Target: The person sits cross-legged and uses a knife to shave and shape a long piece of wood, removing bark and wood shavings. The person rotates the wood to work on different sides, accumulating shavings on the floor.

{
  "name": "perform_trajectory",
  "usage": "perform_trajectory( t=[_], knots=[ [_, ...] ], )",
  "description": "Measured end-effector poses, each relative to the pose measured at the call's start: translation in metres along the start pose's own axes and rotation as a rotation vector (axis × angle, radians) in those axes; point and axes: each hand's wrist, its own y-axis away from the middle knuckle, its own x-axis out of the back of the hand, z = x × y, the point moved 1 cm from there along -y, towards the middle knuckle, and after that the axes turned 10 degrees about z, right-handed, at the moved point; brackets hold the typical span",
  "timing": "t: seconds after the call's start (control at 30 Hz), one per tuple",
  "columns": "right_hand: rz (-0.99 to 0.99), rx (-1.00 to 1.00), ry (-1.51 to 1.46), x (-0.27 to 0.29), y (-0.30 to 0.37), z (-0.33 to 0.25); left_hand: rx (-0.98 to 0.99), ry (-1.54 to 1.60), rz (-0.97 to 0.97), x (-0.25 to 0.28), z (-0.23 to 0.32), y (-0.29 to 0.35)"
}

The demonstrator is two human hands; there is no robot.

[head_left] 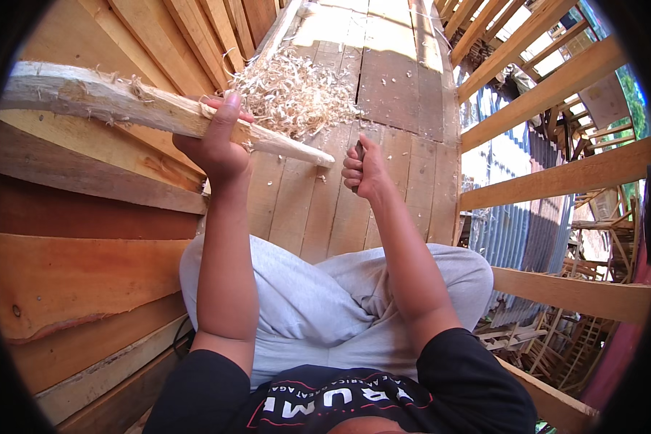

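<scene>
My left hand point(220, 148) is closed round a long, pale, peeled wooden pole point(101, 94), with the thumb lying over its top. The pole runs from the far left edge and tapers to a blunt end over the floor, left of my right hand. Loose fibres cling to its shaved surface. A thin red strip shows beside the left fingers; its kind is unclear. My right hand point(369, 168) is closed in a fist, apart from the pole's tip. Something small and dark shows between its thumb and fingers, too hidden to name.
A heap of curled wood shavings point(296, 94) lies on the plank floor point(405, 173) ahead. Stacked boards point(87, 282) line the left side. A railing of wooden slats point(557, 173) stands on the right, with corrugated metal sheets point(513, 231) beyond it. My crossed legs are close below.
</scene>
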Motion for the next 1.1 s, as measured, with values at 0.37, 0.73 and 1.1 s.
perform_trajectory(
  t=[0.37, 0.73, 1.1],
  knots=[
    [0.669, 1.017, 0.792, 0.004, 0.011, -0.014, 0.007, 0.085, -0.034, 0.006, -0.004, -0.003],
    [0.482, 0.863, 1.312, 0.057, -0.008, -0.034, 0.104, 0.169, -0.140, 0.007, 0.006, -0.003],
    [0.150, 0.507, 1.629, 0.084, -0.018, -0.032, 0.260, 0.377, -0.497, 0.016, 0.041, -0.015]
  ],
)
